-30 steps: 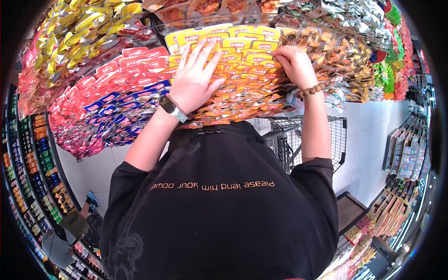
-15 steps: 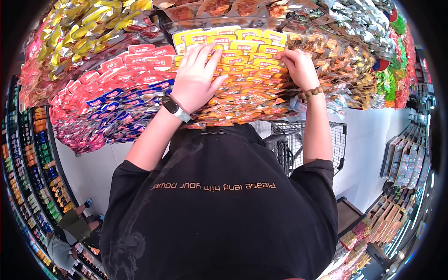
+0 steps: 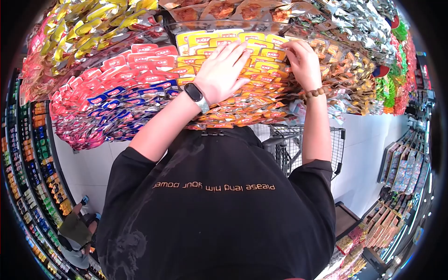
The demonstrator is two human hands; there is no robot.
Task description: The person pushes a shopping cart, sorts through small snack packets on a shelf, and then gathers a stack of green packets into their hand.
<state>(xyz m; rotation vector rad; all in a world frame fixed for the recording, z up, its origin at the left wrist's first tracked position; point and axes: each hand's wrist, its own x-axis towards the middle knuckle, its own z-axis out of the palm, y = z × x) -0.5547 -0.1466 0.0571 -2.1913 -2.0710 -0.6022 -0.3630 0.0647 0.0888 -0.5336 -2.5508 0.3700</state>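
Observation:
My left hand lies flat with its fingers stretched out over the yellow and orange packets in the middle of the display. A watch sits on that wrist. At the right edge of the same packets, my right hand has its thumb and fingers pinched together by a yellow packet's corner; whether it grips the packet is too small to tell. A beaded bracelet is on the right wrist. Red packets lie left of my left hand, and brown packets lie right of my right hand.
Blue packets fill the lower left of the display. A black wire shopping cart stands below its front edge. Stocked shelves curve along the left, with another person beside them. Wooden crates are at the lower right.
My left hand has moved to the right across the yellow packets. My right hand has stayed near the same edge, shifting slightly. The other person at the lower left has changed posture.

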